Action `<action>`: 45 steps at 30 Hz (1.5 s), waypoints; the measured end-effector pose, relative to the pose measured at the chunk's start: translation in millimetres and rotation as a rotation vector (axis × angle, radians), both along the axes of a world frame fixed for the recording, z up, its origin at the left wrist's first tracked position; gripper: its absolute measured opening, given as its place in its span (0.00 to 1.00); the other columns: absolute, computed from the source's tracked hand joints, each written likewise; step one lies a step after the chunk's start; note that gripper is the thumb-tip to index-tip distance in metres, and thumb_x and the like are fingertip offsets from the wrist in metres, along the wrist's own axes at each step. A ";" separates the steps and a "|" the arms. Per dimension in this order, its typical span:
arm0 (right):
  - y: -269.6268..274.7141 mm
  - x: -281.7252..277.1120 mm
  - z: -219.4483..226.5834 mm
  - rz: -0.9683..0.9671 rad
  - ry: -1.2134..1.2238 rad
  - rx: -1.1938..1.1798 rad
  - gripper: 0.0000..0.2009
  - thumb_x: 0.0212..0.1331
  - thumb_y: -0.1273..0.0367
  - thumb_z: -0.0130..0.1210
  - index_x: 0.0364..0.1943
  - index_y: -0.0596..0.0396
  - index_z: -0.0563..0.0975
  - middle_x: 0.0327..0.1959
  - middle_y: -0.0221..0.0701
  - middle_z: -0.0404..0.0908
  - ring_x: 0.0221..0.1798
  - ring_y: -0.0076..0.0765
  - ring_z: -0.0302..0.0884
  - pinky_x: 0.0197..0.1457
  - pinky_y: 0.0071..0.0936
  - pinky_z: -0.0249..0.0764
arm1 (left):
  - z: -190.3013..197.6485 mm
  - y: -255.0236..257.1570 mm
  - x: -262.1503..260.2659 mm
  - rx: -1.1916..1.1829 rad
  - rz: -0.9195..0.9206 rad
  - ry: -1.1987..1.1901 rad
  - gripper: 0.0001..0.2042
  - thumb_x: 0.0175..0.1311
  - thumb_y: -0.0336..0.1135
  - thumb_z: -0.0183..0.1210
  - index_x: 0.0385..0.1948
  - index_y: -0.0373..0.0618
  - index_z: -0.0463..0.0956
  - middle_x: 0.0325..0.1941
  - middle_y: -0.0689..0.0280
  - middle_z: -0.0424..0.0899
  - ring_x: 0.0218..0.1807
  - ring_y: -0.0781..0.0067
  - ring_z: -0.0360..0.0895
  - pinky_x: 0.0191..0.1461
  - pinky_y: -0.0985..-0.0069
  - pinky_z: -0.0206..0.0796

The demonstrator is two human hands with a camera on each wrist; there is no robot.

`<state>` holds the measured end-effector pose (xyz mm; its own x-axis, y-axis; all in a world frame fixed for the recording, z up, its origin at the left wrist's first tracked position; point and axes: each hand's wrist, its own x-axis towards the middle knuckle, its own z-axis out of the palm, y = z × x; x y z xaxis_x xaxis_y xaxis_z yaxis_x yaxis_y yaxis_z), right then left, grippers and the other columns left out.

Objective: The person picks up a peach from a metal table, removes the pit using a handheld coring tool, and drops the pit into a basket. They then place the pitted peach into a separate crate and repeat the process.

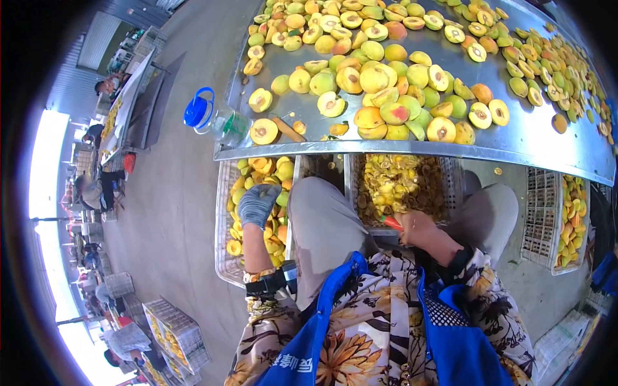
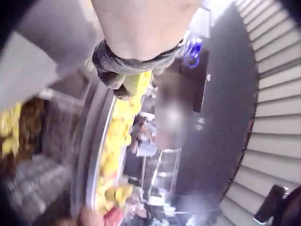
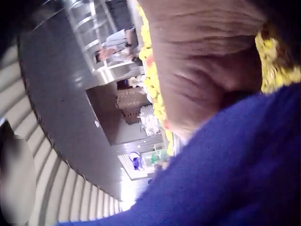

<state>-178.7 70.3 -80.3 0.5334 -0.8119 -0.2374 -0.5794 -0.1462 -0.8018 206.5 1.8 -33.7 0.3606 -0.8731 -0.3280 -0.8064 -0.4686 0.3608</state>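
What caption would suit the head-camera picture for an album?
Grey-gloved left hand over a white plastic crate of halved yellow peaches; bare right hand grips an orange-handled tool.

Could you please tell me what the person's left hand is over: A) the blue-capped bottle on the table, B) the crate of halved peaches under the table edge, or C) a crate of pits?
B: the gloved left hand hangs over the crate of halved peaches, below the steel table.

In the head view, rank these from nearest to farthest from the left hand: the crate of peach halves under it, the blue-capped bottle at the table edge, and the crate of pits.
From the gloved left hand:
1. Crate of peach halves, directly beneath it.
2. Blue-capped bottle, above it at the table's left corner.
3. Crate of pits, off to its right, beyond the knee.
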 end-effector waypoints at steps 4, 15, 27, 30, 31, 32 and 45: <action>-9.9 -0.4 2.7 -0.024 0.383 -0.186 0.09 0.42 0.69 0.50 0.29 0.58 0.69 0.20 0.44 0.73 0.26 0.52 0.72 0.28 0.41 0.68 | 53.4 -39.7 -47.5 -0.386 -0.149 -0.180 0.24 0.41 0.51 0.59 0.40 0.46 0.73 0.47 0.57 0.72 0.48 0.58 0.69 0.50 0.65 0.61; -12.9 -3.8 64.1 -0.296 0.084 -0.230 0.11 0.44 0.68 0.55 0.31 0.57 0.70 0.19 0.45 0.72 0.21 0.50 0.72 0.24 0.38 0.67 | 16.0 -175.7 -184.0 -0.250 -0.347 0.014 0.36 0.37 0.45 0.64 0.51 0.40 0.59 0.44 0.53 0.72 0.47 0.57 0.70 0.51 0.68 0.62; -69.0 45.6 95.0 -0.652 -0.920 0.441 0.12 0.57 0.65 0.49 0.39 0.58 0.67 0.18 0.30 0.69 0.09 0.20 0.60 0.10 0.18 0.58 | 81.4 -30.3 -190.0 -0.464 -0.976 0.540 0.30 0.39 0.29 0.61 0.51 0.42 0.61 0.48 0.56 0.70 0.53 0.61 0.66 0.55 0.70 0.59; -60.6 57.1 100.0 -0.730 -1.229 0.616 0.11 0.57 0.65 0.48 0.37 0.58 0.68 0.17 0.31 0.69 0.09 0.19 0.59 0.10 0.18 0.58 | 45.4 -13.4 -207.9 -0.613 -0.359 1.461 0.27 0.48 0.33 0.59 0.52 0.42 0.60 0.46 0.59 0.71 0.47 0.69 0.70 0.47 0.75 0.65; -57.5 63.5 98.8 -0.742 -1.270 0.660 0.10 0.58 0.64 0.47 0.37 0.56 0.68 0.17 0.31 0.69 0.09 0.20 0.59 0.11 0.21 0.58 | 29.0 -10.8 -210.0 -0.453 -0.132 1.569 0.23 0.52 0.37 0.57 0.50 0.43 0.62 0.44 0.61 0.72 0.42 0.73 0.71 0.42 0.78 0.66; -55.0 67.2 97.9 -0.742 -1.269 0.662 0.10 0.58 0.64 0.47 0.37 0.56 0.68 0.17 0.31 0.69 0.09 0.20 0.59 0.11 0.21 0.58 | 10.9 -8.3 -207.7 -0.288 0.103 1.659 0.20 0.55 0.41 0.55 0.48 0.44 0.64 0.41 0.63 0.74 0.38 0.77 0.72 0.36 0.81 0.67; -29.8 53.9 91.4 -0.412 -0.052 -0.050 0.15 0.48 0.63 0.54 0.33 0.59 0.65 0.23 0.51 0.72 0.31 0.58 0.71 0.33 0.42 0.68 | 25.8 -16.5 -203.0 -0.406 0.215 1.709 0.15 0.63 0.42 0.44 0.42 0.41 0.69 0.37 0.64 0.75 0.38 0.75 0.72 0.44 0.78 0.66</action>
